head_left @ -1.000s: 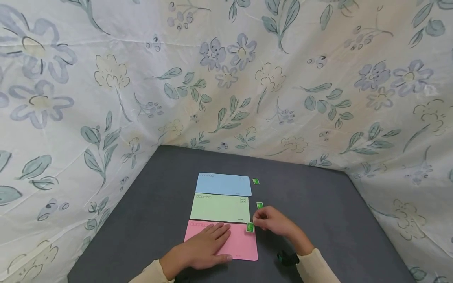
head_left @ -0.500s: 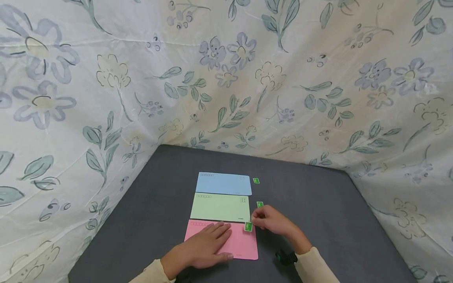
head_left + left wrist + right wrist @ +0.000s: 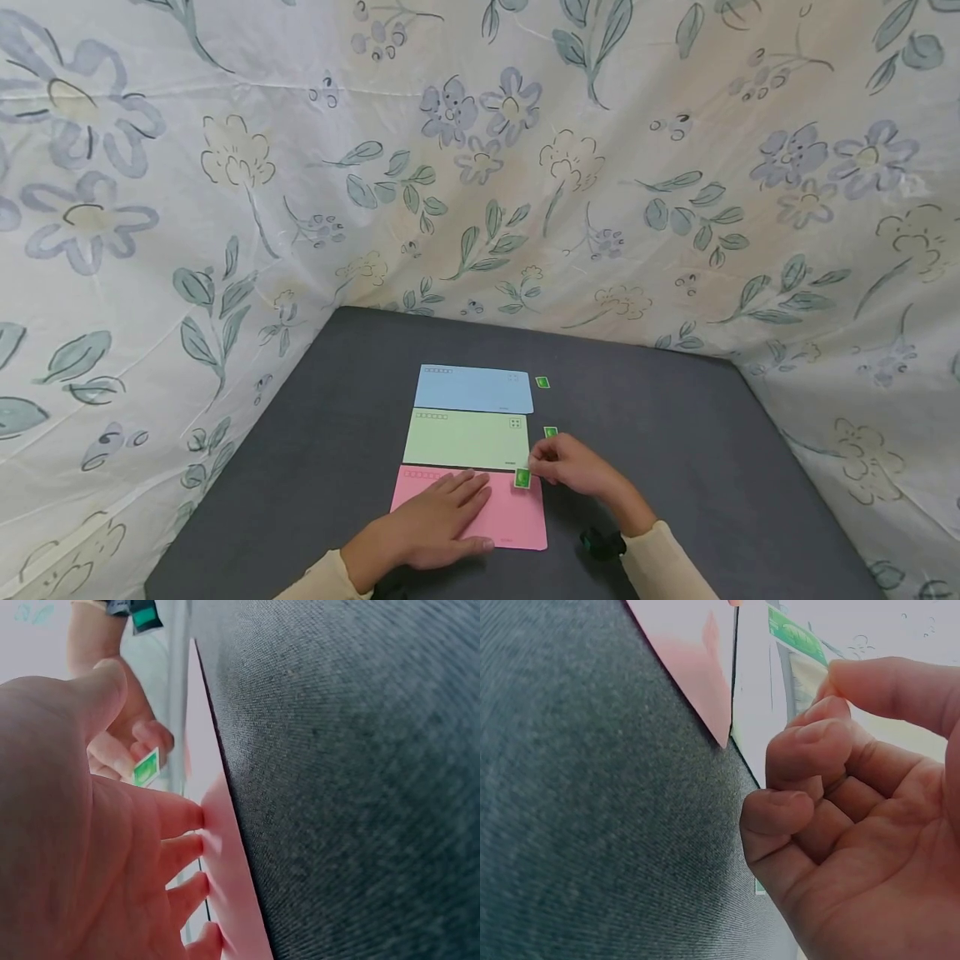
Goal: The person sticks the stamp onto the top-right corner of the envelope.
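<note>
A pink envelope (image 3: 513, 521) lies nearest on the dark table, and my left hand (image 3: 438, 521) rests flat on it with straight fingers. Between thumb and index finger my right hand (image 3: 573, 467) pinches a green stamp (image 3: 522, 478) by its edge, over the envelope's upper right corner. In the left wrist view the stamp (image 3: 146, 769) is tilted and raised off the paper. The right wrist view has the stamp (image 3: 799, 634) at the fingertips, the other fingers curled. Just beyond the pink one lies a light green envelope (image 3: 465, 437) with a printed stamp box at its upper right.
A blue envelope (image 3: 472, 390) lies farthest back. Right of the envelopes are two more green stamps, one beside the blue envelope (image 3: 542, 382) and one (image 3: 551, 432) partly behind my right hand. Floral cloth (image 3: 480, 250) walls in the table (image 3: 675, 433).
My right hand has shifted slightly left with the stamp, bringing it further in over the pink envelope's corner. The left hand stays put.
</note>
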`<state>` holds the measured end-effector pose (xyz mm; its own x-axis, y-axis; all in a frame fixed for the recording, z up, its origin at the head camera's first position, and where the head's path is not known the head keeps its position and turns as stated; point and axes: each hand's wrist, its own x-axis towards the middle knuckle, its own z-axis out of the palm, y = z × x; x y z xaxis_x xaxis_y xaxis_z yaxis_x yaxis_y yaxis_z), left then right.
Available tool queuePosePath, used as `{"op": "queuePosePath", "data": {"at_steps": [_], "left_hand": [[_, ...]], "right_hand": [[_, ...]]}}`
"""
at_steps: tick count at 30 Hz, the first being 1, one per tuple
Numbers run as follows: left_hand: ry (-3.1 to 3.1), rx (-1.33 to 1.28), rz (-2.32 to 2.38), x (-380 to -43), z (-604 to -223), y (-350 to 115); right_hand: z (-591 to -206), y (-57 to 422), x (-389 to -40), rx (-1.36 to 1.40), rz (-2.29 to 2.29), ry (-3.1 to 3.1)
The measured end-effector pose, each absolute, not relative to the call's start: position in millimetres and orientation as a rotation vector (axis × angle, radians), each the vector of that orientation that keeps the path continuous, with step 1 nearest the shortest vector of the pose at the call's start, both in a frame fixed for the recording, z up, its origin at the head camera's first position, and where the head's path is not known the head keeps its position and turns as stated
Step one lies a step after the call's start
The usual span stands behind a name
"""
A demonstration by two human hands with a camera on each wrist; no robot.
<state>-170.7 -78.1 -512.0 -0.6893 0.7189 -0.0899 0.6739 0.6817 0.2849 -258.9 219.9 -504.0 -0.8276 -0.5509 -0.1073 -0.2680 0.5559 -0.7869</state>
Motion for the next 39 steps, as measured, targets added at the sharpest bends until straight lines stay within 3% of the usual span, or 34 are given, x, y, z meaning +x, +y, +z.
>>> {"op": "queuePosePath", "data": {"at_steps": [39], "left_hand": [[2.689, 1.134, 0.338, -169.1, -509.1, -79.6]], "right_hand": [[-506.9, 207.9, -260.4, -0.69, -1.188, 2.438]]}}
